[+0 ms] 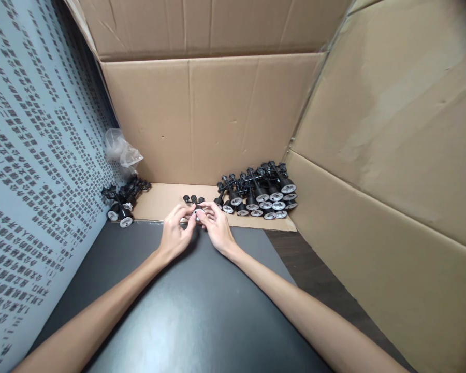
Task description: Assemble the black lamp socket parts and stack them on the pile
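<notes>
Both hands meet over the far edge of the dark mat, around one small black lamp-post-like piece (pixel 194 199) with a pale round base. My left hand (pixel 176 228) pinches the piece from the left with thumb and fingers. From the other side my right hand (pixel 216 226) grips the same base, its thumb on the pale face. The three-headed top of the piece points away, toward the cardboard wall. Fingers cover part of its base and stem.
Similar black pieces (pixel 262 191) lie stacked at the back right, and a smaller heap (pixel 120 202) sits at the back left. A clear plastic bag (pixel 120 147) rests above that heap. Cardboard walls (pixel 217 114) and a printed blue sheet (pixel 34 155) enclose the dark mat (pixel 202 311).
</notes>
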A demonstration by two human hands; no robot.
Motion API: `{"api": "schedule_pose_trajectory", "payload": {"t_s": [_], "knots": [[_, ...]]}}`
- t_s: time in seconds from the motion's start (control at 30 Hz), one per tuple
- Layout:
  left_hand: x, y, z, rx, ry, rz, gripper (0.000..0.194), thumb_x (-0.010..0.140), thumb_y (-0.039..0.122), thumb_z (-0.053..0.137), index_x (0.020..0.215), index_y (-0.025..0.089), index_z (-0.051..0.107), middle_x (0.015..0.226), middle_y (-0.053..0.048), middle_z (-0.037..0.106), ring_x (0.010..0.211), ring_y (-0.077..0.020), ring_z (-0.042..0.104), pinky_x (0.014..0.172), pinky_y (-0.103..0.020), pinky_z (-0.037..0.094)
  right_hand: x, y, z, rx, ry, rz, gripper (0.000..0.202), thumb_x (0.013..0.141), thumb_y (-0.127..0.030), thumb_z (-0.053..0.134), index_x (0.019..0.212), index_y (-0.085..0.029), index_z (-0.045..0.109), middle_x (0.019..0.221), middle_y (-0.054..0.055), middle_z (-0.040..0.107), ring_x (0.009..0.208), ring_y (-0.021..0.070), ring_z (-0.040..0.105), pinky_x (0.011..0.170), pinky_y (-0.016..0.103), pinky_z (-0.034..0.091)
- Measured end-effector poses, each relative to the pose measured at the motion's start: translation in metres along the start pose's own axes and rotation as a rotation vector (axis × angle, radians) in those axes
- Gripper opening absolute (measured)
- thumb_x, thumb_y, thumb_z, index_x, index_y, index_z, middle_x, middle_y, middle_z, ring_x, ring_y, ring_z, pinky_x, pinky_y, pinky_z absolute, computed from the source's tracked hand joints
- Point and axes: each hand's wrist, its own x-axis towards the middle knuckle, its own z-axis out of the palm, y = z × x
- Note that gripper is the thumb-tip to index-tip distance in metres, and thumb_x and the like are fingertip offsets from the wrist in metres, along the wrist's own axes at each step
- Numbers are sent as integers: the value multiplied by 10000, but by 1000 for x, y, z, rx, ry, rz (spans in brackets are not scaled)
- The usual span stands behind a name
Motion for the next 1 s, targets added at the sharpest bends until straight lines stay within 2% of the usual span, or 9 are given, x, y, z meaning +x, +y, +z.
{"api": "schedule_pose_trajectory", "payload": {"t_s": [0.23,0.43,0.53,0.67,1.0], "knots": [[2,-2,2,-90,-18,-83,225,934,321,533,1076,188,646,980,-51,656,837,-156,671,772,-292,563,0,0,3,45,2,14,339,813,-469,651,1033,-221,579,945,58,697,817,187,662,637,280,527],[3,-2,2,-153,-33,-111,247,939,327,529,1115,183,626,1001,-56,652,882,-164,666,784,-295,563,0,0,3,11,-12,15,352,840,-448,619,1097,-207,612,1038,78,696,853,187,662,654,280,526],[2,-3,1,-121,-28,-87,218,940,308,521,1071,179,638,1003,-55,655,911,-166,662,819,-299,549,0,0,2,-16,-11,11,350,839,-447,615,1085,-198,621,1023,72,693,843,183,659,653,277,527],[1,-6,1,-59,-19,-43,171,925,280,527,975,177,654,947,-43,651,871,-158,659,786,-280,539,0,1,1,-85,-18,1,310,854,-426,591,1069,-203,615,966,54,688,807,176,654,653,281,529],[1,-5,-1,-32,-8,-15,147,907,259,524,921,182,648,912,-38,653,857,-162,652,773,-279,525,0,2,0,-115,-47,-22,262,876,-421,562,1047,-226,599,985,39,682,838,178,650,671,288,535]]}}
